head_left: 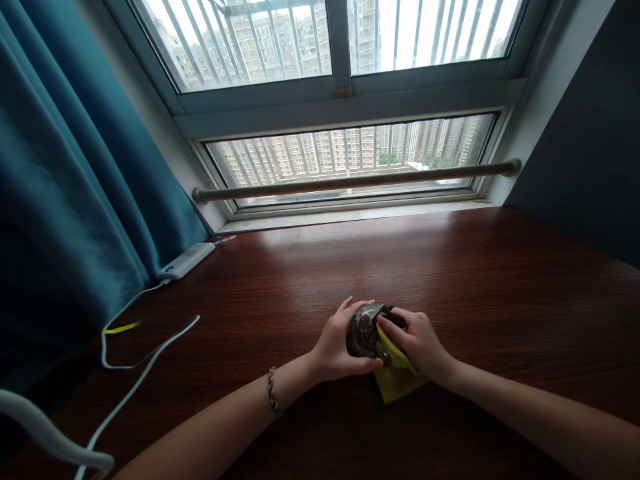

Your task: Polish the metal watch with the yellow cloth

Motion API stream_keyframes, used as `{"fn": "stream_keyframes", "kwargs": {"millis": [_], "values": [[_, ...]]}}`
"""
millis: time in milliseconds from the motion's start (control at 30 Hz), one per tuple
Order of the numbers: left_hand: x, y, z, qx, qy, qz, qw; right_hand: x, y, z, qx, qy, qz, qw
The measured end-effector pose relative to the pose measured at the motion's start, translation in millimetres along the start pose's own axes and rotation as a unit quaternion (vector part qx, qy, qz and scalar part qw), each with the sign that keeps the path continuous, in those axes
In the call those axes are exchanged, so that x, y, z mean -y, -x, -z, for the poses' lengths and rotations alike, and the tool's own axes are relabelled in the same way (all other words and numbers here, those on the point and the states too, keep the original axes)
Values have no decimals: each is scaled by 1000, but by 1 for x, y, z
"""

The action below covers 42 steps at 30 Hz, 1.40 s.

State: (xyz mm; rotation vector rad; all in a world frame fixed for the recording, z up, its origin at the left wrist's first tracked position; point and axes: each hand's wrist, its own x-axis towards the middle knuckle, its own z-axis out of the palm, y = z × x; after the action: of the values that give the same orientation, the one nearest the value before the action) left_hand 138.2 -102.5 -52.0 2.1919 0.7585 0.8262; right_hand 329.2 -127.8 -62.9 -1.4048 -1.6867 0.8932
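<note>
Near the front middle of the table, my left hand (pixel 345 343) is wrapped round a dark, shiny, see-through object (pixel 363 331) that looks like glass; its exact kind cannot be made out. A yellow cloth (pixel 397 383) is bunched under the fingers of my right hand (pixel 417 340), which presses it against the object's right side. Part of the cloth hangs down below the hand. Fingers and cloth hide much of the object's right end, where something black shows.
The dark red-brown wooden table (pixel 310 267) reaches to the window sill. At left lie a white power strip (pixel 187 261), a white cable (pixel 145 363) and a yellow tie (pixel 123 328), beside a blue curtain (pixel 85 153). A metal rail (pixel 360 181) crosses the lower window.
</note>
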Motion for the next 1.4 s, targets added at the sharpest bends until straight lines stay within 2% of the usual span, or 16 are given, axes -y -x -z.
{"fn": "stream_keyframes", "kwargs": {"millis": [333, 1200, 1400], "values": [[3, 1, -3, -18, 34, -23, 999, -2, 1, 0, -1, 10, -1, 1000], [5, 2, -3, -27, 18, -28, 999, -1, -1, 1, 6, 14, -2, 1000], [3, 2, -2, -17, 25, -3, 1000, 0, 1, 1, 8, 23, -2, 1000]]}}
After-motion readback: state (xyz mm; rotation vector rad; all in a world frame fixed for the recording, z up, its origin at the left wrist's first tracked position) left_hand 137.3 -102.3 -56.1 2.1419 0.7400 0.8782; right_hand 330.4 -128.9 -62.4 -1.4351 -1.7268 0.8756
